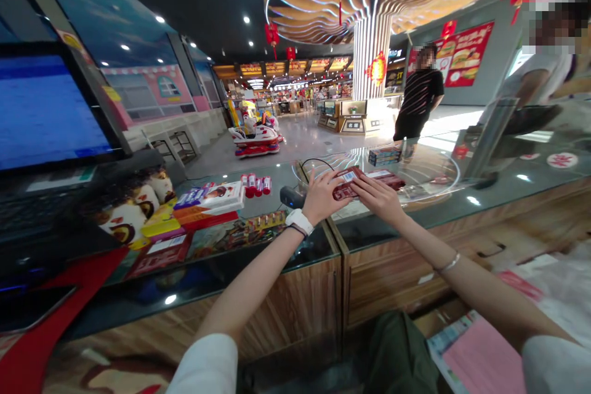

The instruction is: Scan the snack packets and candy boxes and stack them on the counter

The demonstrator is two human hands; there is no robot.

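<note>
My left hand grips the near left side of a dark red snack packet with a pale barcode label facing up. Across the packet's right end lie the fingers of my right hand, closed on it. Both hands hold it just over the glass counter. Behind my right hand another dark red packet lies on the glass. Close to my left wrist rests a black handheld scanner with a small blue light. My thumbs are partly hidden.
Left on the counter are red-capped tubes, flat snack boxes, a bag and a monitor. A blue box stands beyond the packets. Two people are across the counter, one in a striped shirt.
</note>
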